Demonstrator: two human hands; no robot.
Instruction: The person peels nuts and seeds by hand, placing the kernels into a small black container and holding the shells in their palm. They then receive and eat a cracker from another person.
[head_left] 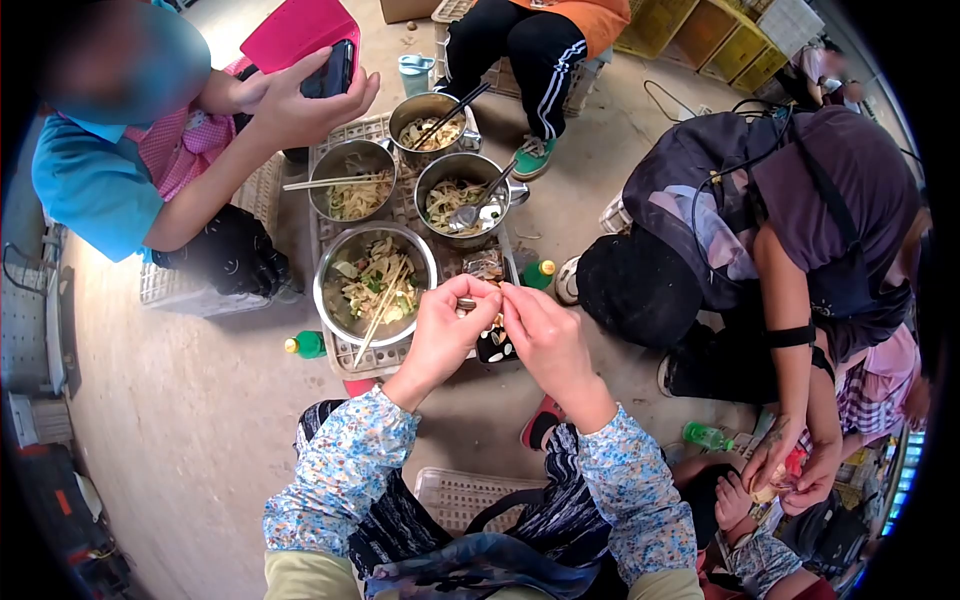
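Observation:
My left hand (pixel 447 325) and my right hand (pixel 553 345) meet in front of me, both with thumb and fingers pinched together. Something small sits between the fingertips; its kind is too small to tell. Just beyond and below them lies a black item with pale spots (pixel 496 348), partly covered by my hands. Left of my left hand stands a wide metal bowl (pixel 322 290) of noodles with chopsticks (pixel 384 310) resting across it. A clear-wrapped package (pixel 484 264) lies beyond my fingertips. Floral sleeves cover both my forearms.
An upturned plastic crate (pixel 408 228) carries several metal bowls of food. Green bottles stand at its left (pixel 306 344) and right (pixel 538 274). One person holds a phone (pixel 330 75) at the upper left; another bends over at the right (pixel 800 200). Another crate (pixel 470 497) lies between my legs.

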